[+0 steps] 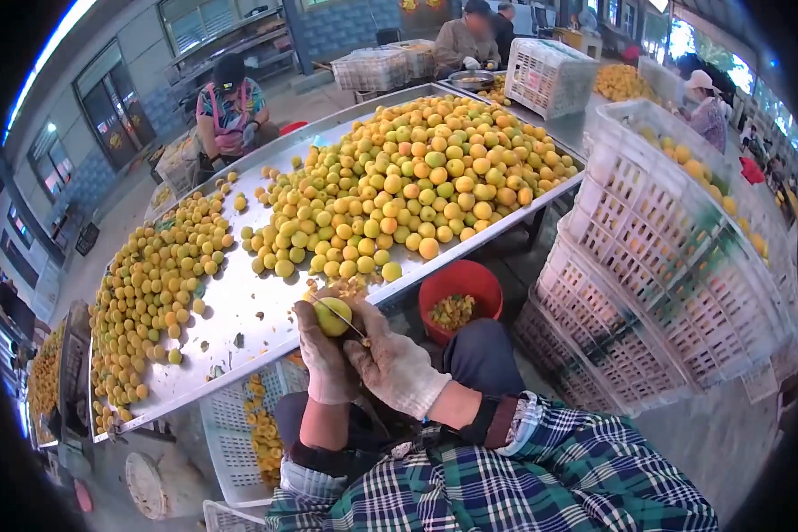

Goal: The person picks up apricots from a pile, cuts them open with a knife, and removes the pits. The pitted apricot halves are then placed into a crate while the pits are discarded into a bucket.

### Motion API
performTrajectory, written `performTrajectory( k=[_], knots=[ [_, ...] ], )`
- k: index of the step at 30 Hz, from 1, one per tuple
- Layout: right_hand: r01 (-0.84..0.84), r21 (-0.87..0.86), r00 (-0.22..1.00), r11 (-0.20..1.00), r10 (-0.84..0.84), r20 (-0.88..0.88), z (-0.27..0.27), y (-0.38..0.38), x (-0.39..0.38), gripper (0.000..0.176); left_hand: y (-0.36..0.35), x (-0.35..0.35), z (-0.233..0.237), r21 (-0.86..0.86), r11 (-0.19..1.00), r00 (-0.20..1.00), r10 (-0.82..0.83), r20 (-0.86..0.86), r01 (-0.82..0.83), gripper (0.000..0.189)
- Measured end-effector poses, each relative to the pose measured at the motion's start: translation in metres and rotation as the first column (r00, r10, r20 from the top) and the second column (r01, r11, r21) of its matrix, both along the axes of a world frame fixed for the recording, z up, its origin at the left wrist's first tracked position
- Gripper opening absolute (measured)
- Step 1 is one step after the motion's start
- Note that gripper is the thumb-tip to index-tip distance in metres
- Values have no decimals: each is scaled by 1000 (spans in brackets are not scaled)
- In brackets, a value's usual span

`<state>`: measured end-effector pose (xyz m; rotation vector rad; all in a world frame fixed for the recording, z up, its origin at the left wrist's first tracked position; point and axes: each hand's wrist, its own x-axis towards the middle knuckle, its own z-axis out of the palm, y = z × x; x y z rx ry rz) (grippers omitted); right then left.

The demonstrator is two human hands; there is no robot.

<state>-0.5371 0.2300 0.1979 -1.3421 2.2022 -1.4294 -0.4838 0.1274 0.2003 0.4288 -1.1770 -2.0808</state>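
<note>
My left hand (324, 362), in a soiled whitish work glove, is closed around a yellow-green apricot (333, 316) above the near edge of the metal table. My right hand (401, 368), gloved likewise, is closed on a thin knife (348, 324); its narrow blade lies across the apricot, and the handle is hidden in my fingers. Just beyond both hands, the metal table (262, 306) carries a large heap of apricots (399, 191) and a second spread of apricots (155, 301) to the left. Bits of pulp and leaf dot the bare metal.
A red bucket (430, 288) holding cut fruit stands below the table edge. Under my hands is a white crate (230, 434) with apricot halves. Stacked white crates (634, 257) rise at right. Co-workers sit across the table, one person (230, 111) at left and another (465, 44) behind.
</note>
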Motion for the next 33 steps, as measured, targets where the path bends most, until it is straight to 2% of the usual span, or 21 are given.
performTrajectory(
  k=[1,4,7,10,11,14,16,18,20,22,24,26,28,29,32,33],
  knots=[
    [-4,18,1000,1000,3,27,2,2,0,62,2,0,1,6,1000,1000,-21,-16,21,64],
    [-12,96,999,995,7,50,4,4,-2,59,0,-2,-8,-41,997,995,65,77,-62,64],
    [1,159,999,987,-9,50,4,2,-14,58,-9,-6,-21,-256,963,993,104,49,-88,62],
    [-63,232,998,971,54,41,8,-2,-21,56,-10,2,-16,-597,798,985,158,69,-86,65],
    [-91,258,996,962,84,37,12,-3,-22,55,-11,6,-9,-562,824,980,168,109,-79,69],
    [-96,196,995,976,92,33,18,-4,-12,53,3,6,0,-601,767,946,319,51,-226,66],
    [-33,212,999,977,39,-26,16,-8,-3,56,10,4,9,-504,836,953,293,78,-216,64],
    [50,158,994,986,-34,-100,-3,-11,6,55,11,4,10,-333,927,970,217,108,-170,64],
    [58,262,989,963,-19,-150,4,-6,4,62,7,3,6,-78,995,988,79,134,-69,65],
    [54,345,987,937,3,-161,4,-4,-2,68,3,3,8,-175,984,987,46,152,-19,63],
    [109,108,956,988,-75,-284,0,3,-6,64,2,2,9,-263,964,984,9,176,38,61],
    [103,66,961,992,-82,-265,6,6,-10,61,8,0,11,-380,925,990,75,119,-24,59],
    [40,223,995,974,-18,-100,17,6,-12,60,18,-4,18,-501,857,983,177,59,-124,58],
    [55,215,993,975,-32,-110,16,6,-12,59,14,-7,7,-473,867,981,193,32,-155,63],
    [87,179,988,980,-62,-141,6,6,-5,58,4,-2,-8,-245,969,991,47,128,-14,67],
    [105,153,984,983,-80,-157,-2,4,-6,58,5,-4,-9,-50,999,989,11,148,-4,68]
  ],
)
